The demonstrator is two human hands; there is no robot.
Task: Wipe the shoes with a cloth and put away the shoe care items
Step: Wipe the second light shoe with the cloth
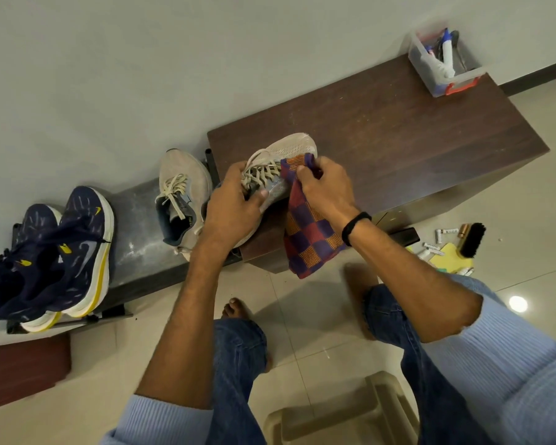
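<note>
- Left grip (235,203) is wrapped round the beige shoe (291,146) at its middle, fingers curled in by the laces, thumb lying along the side.
- Right grip (321,184) pinches the checked cloth (308,232) between thumb and fingers, pressing its top edge against the shoe just at 3 o'clock of the laces.
- So the shoe sits between the two grips, over the near-left corner of the brown bench (398,130); whether its sole touches the wood, I can't tell.
- Long axis runs 7 to 1 o'clock: heel down under the left grip, toe pointing to 1 o'clock and poking out beyond both grips.
- Laces face up towards the camera.
- The cloth hangs from the right grip towards 6 o'clock, draped past the bench corner.
- The other beige shoe (180,191) stands at 9 o'clock on a lower grey ledge (138,232), toe to 12.
- A black brush (472,239) lies on the floor at 4 o'clock.
</note>
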